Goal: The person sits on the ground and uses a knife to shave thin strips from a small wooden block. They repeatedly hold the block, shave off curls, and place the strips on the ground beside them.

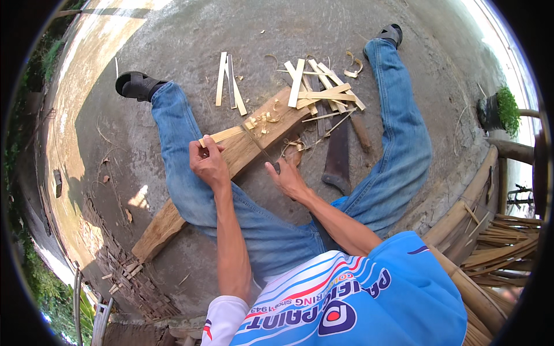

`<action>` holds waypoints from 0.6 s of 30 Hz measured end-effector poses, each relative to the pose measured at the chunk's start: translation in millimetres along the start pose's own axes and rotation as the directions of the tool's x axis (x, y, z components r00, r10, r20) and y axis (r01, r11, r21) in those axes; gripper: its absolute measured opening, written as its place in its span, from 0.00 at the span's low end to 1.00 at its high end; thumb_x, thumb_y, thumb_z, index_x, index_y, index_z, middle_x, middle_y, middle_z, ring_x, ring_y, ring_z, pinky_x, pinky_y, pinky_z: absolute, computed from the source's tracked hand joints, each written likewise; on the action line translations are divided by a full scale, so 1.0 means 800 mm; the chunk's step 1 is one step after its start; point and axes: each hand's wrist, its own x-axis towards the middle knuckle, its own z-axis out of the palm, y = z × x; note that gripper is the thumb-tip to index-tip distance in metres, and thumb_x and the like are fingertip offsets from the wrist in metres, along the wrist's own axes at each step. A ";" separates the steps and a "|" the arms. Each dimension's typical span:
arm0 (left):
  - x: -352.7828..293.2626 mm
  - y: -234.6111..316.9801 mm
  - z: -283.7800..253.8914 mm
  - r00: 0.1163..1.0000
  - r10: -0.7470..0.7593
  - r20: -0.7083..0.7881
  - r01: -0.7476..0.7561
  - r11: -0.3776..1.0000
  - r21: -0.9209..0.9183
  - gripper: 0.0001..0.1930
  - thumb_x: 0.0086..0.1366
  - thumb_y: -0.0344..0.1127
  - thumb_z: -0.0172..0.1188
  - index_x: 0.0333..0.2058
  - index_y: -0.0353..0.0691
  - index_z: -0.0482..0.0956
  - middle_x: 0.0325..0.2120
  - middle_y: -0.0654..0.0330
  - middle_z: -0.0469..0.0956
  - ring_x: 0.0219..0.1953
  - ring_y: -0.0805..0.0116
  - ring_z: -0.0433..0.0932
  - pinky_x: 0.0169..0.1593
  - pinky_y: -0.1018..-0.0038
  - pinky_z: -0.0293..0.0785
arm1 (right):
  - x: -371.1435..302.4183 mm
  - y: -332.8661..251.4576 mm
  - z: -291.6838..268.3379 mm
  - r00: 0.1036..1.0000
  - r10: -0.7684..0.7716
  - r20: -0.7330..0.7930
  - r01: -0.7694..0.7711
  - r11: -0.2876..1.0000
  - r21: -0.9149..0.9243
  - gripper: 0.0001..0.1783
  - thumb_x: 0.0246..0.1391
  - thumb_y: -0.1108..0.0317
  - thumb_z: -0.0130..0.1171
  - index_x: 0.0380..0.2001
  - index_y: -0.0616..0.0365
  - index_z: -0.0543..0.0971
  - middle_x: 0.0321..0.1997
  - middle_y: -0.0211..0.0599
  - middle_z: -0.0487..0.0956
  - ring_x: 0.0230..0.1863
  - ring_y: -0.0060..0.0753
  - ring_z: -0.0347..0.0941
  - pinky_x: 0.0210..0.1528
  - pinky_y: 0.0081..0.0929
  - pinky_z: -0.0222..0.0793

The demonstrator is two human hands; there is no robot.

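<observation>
A pale, flat bamboo strip [226, 134] lies along a thick wooden beam [236, 161]. My left hand [210, 165] pinches the strip's near end between thumb and fingers, just above my left thigh. My right hand [290, 177] is closed round the dark handle of a knife. Its narrow blade [254, 140] reaches across the beam, with the tip part lying over the far end of the strip. Curled shavings [268, 118] are scattered on the beam just beyond the blade. More thin curls hang by the beam's edge near my right hand.
Several pale strips [326, 92] lie crossed at the beam's far end. Beside them are a dark, wide saw-like blade [338, 153] and a wooden handle [360, 134]. Further strips [221, 79] lie on the concrete floor. A potted plant [508, 111] and bamboo poles stand at right.
</observation>
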 end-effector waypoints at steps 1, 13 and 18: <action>0.003 0.004 0.002 1.000 -0.011 0.026 0.011 1.000 -0.024 0.15 0.74 0.34 0.61 0.28 0.36 0.71 0.18 0.62 0.77 0.21 0.76 0.78 0.29 0.79 0.72 | 0.005 0.007 -0.001 0.999 0.003 -0.042 -0.002 1.000 0.025 0.34 0.70 0.43 0.52 0.40 0.73 0.75 0.39 0.70 0.80 0.43 0.71 0.78 0.48 0.55 0.72; 0.040 0.019 0.018 0.971 -0.133 0.199 0.194 0.925 -0.327 0.17 0.75 0.42 0.62 0.42 0.27 0.82 0.31 0.53 0.85 0.31 0.70 0.85 0.41 0.73 0.86 | 0.014 0.018 -0.005 0.954 0.135 0.269 -0.279 0.732 0.621 0.31 0.71 0.37 0.48 0.40 0.60 0.73 0.25 0.31 0.74 0.19 0.24 0.74 0.21 0.27 0.73; 0.034 0.019 0.011 0.978 -0.160 0.135 0.178 0.975 -0.136 0.21 0.76 0.45 0.59 0.35 0.29 0.84 0.27 0.56 0.84 0.28 0.71 0.84 0.36 0.75 0.85 | 0.014 0.021 0.000 0.982 0.072 0.176 -0.162 0.798 0.581 0.32 0.71 0.37 0.49 0.37 0.61 0.71 0.23 0.32 0.73 0.17 0.25 0.72 0.21 0.27 0.72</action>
